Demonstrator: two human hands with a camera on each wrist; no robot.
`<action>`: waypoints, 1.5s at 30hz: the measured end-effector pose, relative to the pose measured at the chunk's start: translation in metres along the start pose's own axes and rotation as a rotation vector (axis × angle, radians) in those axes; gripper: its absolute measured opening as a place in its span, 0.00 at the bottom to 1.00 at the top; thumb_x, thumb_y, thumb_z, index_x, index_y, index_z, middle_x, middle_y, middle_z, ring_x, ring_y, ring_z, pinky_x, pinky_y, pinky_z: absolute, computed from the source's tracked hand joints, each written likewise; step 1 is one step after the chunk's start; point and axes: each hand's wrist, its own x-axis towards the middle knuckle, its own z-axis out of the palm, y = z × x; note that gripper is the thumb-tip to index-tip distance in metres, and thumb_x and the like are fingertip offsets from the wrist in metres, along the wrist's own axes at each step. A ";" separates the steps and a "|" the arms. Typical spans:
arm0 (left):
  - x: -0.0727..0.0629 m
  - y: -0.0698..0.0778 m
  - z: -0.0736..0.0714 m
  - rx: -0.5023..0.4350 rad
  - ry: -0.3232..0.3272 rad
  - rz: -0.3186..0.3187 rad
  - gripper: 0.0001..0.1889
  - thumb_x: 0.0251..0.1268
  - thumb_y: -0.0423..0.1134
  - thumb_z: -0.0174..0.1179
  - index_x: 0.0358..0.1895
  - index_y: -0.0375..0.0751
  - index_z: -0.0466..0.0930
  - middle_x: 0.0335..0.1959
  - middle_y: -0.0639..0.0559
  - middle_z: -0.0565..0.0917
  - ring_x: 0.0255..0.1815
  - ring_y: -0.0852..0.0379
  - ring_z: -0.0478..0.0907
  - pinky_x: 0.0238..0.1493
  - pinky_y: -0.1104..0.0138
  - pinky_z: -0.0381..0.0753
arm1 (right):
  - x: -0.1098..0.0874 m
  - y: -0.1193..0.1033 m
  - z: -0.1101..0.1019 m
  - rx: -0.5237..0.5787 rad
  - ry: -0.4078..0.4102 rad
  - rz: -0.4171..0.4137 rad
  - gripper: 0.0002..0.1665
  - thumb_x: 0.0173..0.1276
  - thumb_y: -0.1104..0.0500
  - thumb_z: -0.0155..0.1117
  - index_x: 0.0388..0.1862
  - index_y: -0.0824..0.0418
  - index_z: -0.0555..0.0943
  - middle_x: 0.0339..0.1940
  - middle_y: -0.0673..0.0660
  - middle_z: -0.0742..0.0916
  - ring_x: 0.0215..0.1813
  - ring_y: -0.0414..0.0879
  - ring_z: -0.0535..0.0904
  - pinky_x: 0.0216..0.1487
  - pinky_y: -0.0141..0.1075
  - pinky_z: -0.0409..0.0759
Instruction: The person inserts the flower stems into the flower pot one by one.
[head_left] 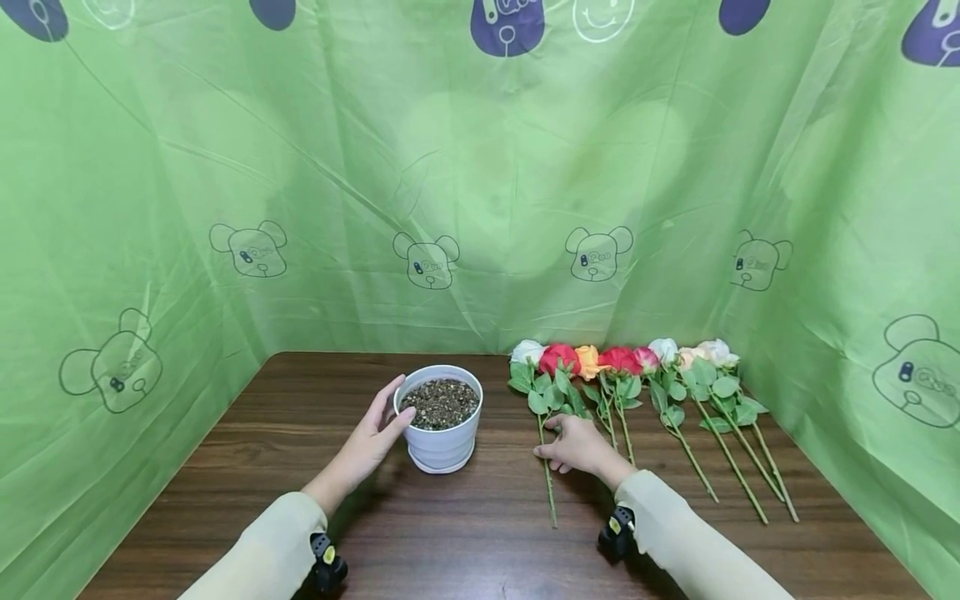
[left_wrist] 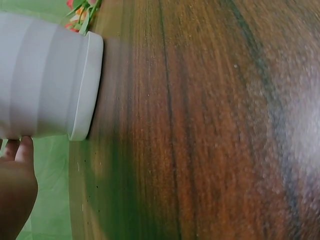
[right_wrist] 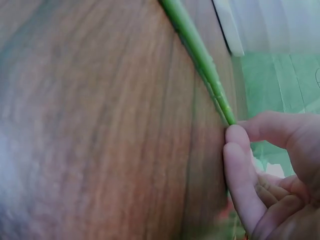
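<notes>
A white ribbed flower pot (head_left: 442, 446) on a saucer, filled with dark soil (head_left: 441, 404), stands on the table. My left hand (head_left: 378, 421) rests against its left side, thumb at the rim and fingers reaching toward the back. In the left wrist view, fingertips (left_wrist: 25, 145) touch the pot wall. My right hand (head_left: 576, 446) pinches a green rose stem (head_left: 546, 475) between thumb and fingers. That stem leads up to the leftmost white rose (head_left: 528, 352), among leaves. Close up, the stem (right_wrist: 200, 55) runs down to the pinching fingertips (right_wrist: 237, 134), low over the wood.
Several more roses lie in a row to the right: red (head_left: 558, 358), orange (head_left: 588, 362), pink (head_left: 647, 359) and pale ones (head_left: 717, 352), stems toward me. Behind the dark wood table (head_left: 262, 442) hangs a green printed cloth (head_left: 495, 167), also along both sides.
</notes>
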 end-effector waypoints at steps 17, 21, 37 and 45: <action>0.000 0.001 0.000 -0.018 0.010 -0.015 0.34 0.78 0.38 0.55 0.80 0.44 0.50 0.76 0.37 0.61 0.75 0.44 0.60 0.64 0.77 0.66 | 0.001 -0.014 -0.006 0.113 -0.019 -0.070 0.15 0.65 0.65 0.68 0.46 0.74 0.78 0.23 0.58 0.85 0.23 0.49 0.84 0.25 0.39 0.86; 0.000 0.003 0.001 -0.026 0.008 -0.016 0.33 0.78 0.39 0.54 0.80 0.46 0.50 0.77 0.38 0.60 0.76 0.45 0.59 0.65 0.77 0.65 | 0.002 -0.021 -0.010 0.095 -0.006 -0.097 0.16 0.66 0.64 0.69 0.48 0.74 0.78 0.25 0.57 0.85 0.24 0.49 0.84 0.26 0.39 0.86; -0.002 0.003 0.001 -0.029 0.005 -0.018 0.34 0.78 0.39 0.54 0.80 0.45 0.50 0.76 0.38 0.61 0.75 0.45 0.59 0.65 0.77 0.65 | -0.008 -0.080 -0.031 -0.009 0.157 -0.402 0.13 0.66 0.60 0.70 0.47 0.62 0.80 0.27 0.48 0.84 0.24 0.40 0.81 0.26 0.35 0.80; -0.001 0.002 0.001 -0.024 0.006 -0.025 0.33 0.78 0.39 0.54 0.80 0.45 0.50 0.76 0.38 0.61 0.75 0.44 0.59 0.65 0.76 0.65 | -0.002 -0.108 -0.032 0.104 0.218 -0.515 0.16 0.69 0.59 0.69 0.53 0.62 0.79 0.30 0.50 0.86 0.27 0.45 0.84 0.30 0.36 0.82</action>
